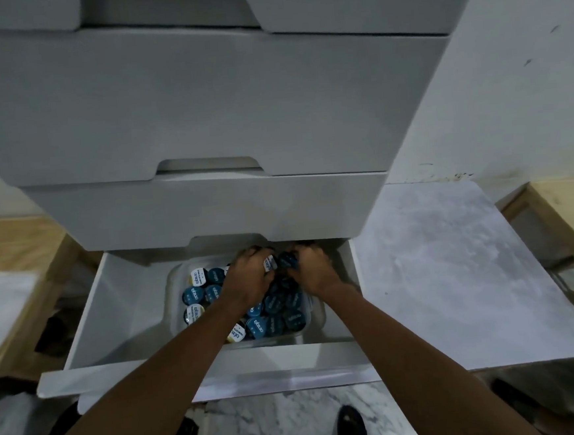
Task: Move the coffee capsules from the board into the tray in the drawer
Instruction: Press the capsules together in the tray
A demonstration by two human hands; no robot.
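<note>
The bottom white drawer stands pulled out below me. Inside it a clear plastic tray is filled with several blue and white coffee capsules. Both my hands reach into the far end of the tray. My left hand is curled around a white-lidded capsule. My right hand is curled around a dark blue capsule. The two hands nearly touch, and my forearms hide part of the tray. The board is not identifiable in view.
Closed white drawers tower above the open one. A marble-patterned slab lies to the right of the drawer. Wooden frames stand at left and right. My sandalled foot rests on the marble floor.
</note>
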